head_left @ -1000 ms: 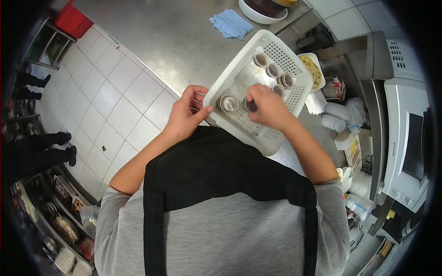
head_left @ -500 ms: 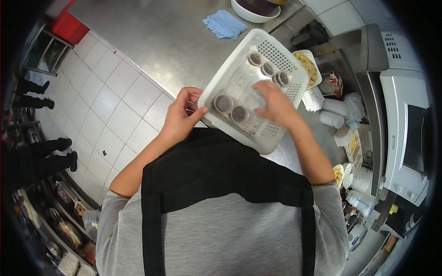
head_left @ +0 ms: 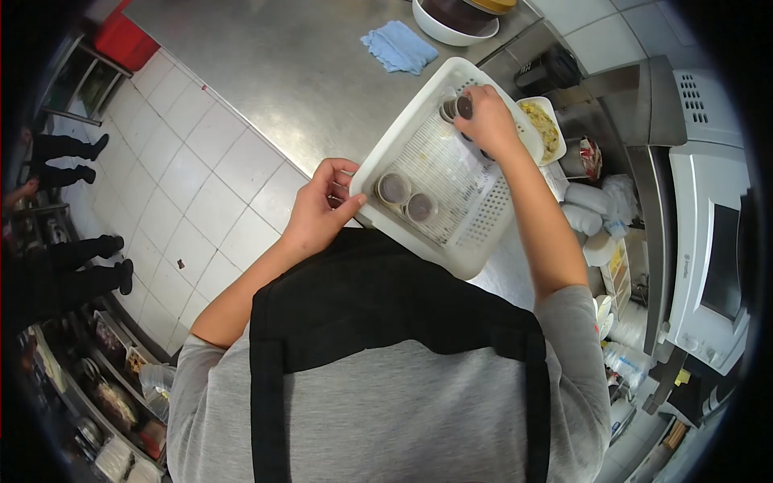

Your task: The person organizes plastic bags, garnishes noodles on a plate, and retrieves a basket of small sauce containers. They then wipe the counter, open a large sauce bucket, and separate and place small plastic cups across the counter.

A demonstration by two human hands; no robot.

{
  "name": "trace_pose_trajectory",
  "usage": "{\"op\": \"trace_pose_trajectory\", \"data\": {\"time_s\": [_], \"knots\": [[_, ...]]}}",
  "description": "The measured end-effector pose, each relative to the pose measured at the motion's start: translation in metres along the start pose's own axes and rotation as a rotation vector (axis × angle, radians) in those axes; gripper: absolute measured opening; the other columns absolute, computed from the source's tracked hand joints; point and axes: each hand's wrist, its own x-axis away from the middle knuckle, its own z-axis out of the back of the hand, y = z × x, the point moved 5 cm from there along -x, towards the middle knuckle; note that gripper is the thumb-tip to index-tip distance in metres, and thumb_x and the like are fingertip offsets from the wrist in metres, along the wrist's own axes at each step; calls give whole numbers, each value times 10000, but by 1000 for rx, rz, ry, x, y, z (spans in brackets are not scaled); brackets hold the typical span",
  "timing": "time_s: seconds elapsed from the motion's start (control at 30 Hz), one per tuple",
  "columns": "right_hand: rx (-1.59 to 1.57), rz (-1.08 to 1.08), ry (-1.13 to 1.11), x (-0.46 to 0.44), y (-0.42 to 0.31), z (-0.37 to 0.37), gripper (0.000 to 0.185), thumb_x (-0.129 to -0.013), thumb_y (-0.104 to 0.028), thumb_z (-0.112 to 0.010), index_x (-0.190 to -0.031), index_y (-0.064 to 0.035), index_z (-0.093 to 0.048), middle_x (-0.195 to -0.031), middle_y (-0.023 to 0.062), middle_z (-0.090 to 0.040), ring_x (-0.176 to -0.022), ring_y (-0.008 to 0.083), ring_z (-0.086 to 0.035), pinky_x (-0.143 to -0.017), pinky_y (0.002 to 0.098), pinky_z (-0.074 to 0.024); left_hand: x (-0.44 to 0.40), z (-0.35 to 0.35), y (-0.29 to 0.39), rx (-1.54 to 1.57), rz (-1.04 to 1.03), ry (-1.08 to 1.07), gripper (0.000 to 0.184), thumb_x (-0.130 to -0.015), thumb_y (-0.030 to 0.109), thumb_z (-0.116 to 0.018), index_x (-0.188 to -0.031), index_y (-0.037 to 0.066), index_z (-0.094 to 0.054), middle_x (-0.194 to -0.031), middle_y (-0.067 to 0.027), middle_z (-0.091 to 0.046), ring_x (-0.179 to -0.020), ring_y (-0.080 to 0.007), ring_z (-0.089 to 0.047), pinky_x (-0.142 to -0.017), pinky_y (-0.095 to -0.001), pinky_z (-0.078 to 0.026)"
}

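Observation:
A white perforated basket (head_left: pixel 389 139) rests tilted at the edge of the steel counter. My left hand (head_left: pixel 324 201) grips its left rim, thumb on top and fingers beneath. At the far end of the basket, my right hand (head_left: pixel 485 119) has its fingers closed on a small dark-filled cup (head_left: pixel 464 107). Another small cup (head_left: pixel 448 109) stands just left of it; others there are partly hidden by the hand. Near the close left corner sit two round lidded cups with dark contents, a left one (head_left: pixel 394 189) and a right one (head_left: pixel 419 208).
A blue cloth (head_left: pixel 399 47) and a white bowl (head_left: pixel 455 30) lie beyond the basket on the counter (head_left: pixel 266 72). To the right are a food tray (head_left: pixel 541 129), a black container (head_left: pixel 548 71) and a white microwave (head_left: pixel 713 249). People's legs (head_left: pixel 88 266) show at far left.
My right hand has moved from the basket's middle to its far end and closed on a small cup. Two cups now stand in the near corner. My left hand stays on the rim.

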Motion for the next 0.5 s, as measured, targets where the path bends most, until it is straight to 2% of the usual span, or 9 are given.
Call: {"op": "trace_pose_trajectory", "data": {"time_s": [0.17,0.27,0.5], "knots": [[70,-112,-85,-15,6,-31,456,-657,-157,-732,-1073,-42,-585,-1019,174,-597,-966,341,-586,-843,412,-486,0,0,2,-16,-15,-9,356,-820,45,-660,-1136,66,-497,-888,-11,-525,-756,-88,-517,-683,-245,-465],[45,-71,-148,-14,-2,-28,513,-640,-146,-725,-1116,-29,-574,-1088,193,-587,-970,343,-586,-870,393,-474,-2,0,-2,-21,-13,-9,356,-820,49,-662,-1135,68,-496,-889,-9,-515,-759,-90,-511,-685,-245,-462],[-10,76,-488,59,-37,-12,606,-611,-75,-728,-1178,-59,-514,-1079,155,-545,-1019,336,-548,-848,391,-471,-2,0,0,-17,-32,-13,359,-818,49,-667,-1133,66,-495,-889,-10,-507,-761,-94,-503,-684,-247,-460]]}}
